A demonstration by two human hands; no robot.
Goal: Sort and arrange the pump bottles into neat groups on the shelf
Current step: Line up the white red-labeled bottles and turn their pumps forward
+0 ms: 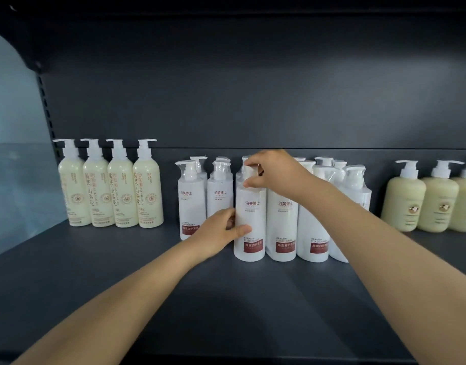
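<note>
So the white cylindrical plastic pump bottle (250, 222) with the dark red label band stood upright in the middle of the frame, at the front left corner of the white cluster, and both hands were on it. The left hand (218, 233) wrapped round the lower body, thumb across the front just above the label, while the right hand (274, 169) pinched the film-wrapped pump head between thumb and fingers. My guess: it looked full, so fairly hefty, with rigid walls but a smooth, slightly slippery skin, and that film on the pump looked slick too. I'd take the weight at the body and use the pump neck only to steady it, since a pump can twist. The matching white bottles (284, 219) stood touching it on the right and behind, with two more white bottles (192, 201) just left. Four tall cream pump bottles (109, 191) lined up at the left of the frame, squat pale green pump bottles (421, 201) at the right edge, all on the dark grey metal shelf (226, 299).
</note>
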